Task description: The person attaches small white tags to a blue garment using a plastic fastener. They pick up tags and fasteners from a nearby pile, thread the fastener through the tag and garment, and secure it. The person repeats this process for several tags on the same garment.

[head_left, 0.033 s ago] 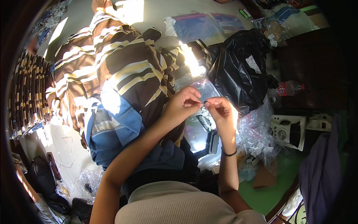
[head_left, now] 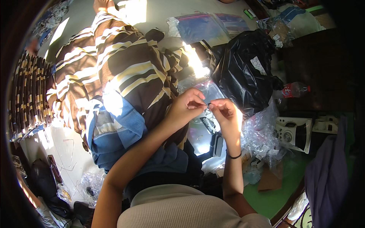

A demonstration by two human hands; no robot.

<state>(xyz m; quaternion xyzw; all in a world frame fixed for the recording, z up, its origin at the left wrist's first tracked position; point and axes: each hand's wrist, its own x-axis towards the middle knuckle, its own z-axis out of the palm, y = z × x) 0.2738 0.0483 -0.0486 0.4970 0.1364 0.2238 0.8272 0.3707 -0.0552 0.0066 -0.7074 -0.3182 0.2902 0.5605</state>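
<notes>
In the head view, a person seated on the floor pinches a small dark piece (head_left: 208, 104) between the fingertips of the left hand (head_left: 187, 105) and right hand (head_left: 227, 114), the fingers of both drawn narrow on it. The piece sits where the two hands meet, above clear plastic; its exact shape is too small to tell. Work this fine appears to call for steady wrists, a light pinch from each side and both hands kept in the light, with the plastic below to catch a slip.

Beneath the hands lie a slim, hard, black oblong (head_left: 217, 145) and a clear, glossy plastic sheet (head_left: 200, 136). Beyond them slumps a creased, shiny black bag (head_left: 245, 72); beside the right forearm, crinkled clear wrap (head_left: 260, 131) bunches above a flat, matte scrap of brown cardboard (head_left: 270, 182). Soft blue cloth (head_left: 114, 131) and folded brown striped fabric (head_left: 133, 72) drape to the left.
</notes>
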